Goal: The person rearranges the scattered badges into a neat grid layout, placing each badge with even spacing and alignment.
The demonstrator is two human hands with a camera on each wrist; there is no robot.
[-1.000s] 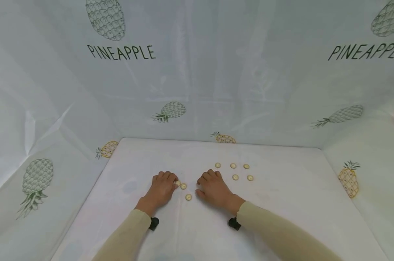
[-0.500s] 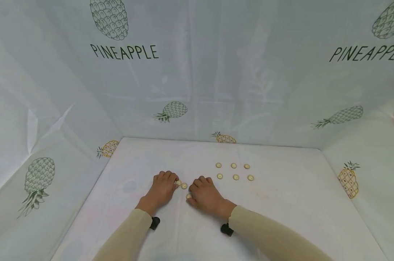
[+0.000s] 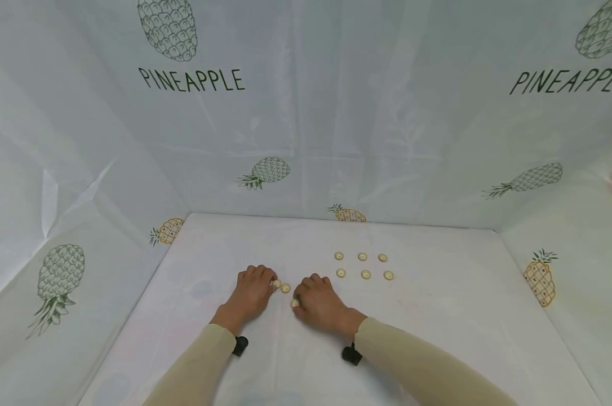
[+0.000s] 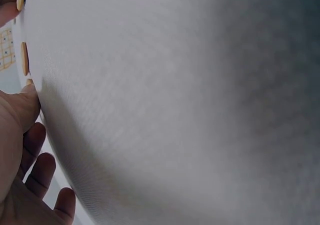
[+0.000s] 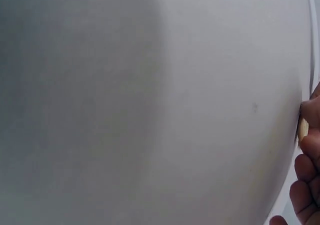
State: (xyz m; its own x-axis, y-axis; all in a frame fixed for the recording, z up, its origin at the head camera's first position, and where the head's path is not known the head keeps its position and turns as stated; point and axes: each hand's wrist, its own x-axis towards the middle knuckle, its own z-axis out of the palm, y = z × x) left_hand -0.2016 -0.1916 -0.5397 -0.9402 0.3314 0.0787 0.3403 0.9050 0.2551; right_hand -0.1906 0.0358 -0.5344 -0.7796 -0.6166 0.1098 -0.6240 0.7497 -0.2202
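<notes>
Small round pale wooden discs, which look like buttons, lie on the white-covered table. My left hand (image 3: 252, 292) pinches one button (image 3: 278, 283) at its thumb and fingertips. Just right of that lies a loose button (image 3: 285, 288), between my two hands. Another button (image 3: 295, 303) is between the thumb and finger of my right hand (image 3: 320, 304), down at the table. In the right wrist view this button (image 5: 303, 128) shows edge-on at the fingertips. The left wrist view shows the loose button (image 4: 24, 58) beyond my left thumb (image 4: 22, 105).
Several more buttons (image 3: 366, 274) lie in two rows behind and right of my right hand. The table (image 3: 453, 327) has a white cover. A pale cloth (image 3: 367, 124) printed with pineapples hangs round the back and sides.
My right hand has come left and toward me from the near row, where a button now shows uncovered, and has taken hold of a loose button. My left hand stays in place.
</notes>
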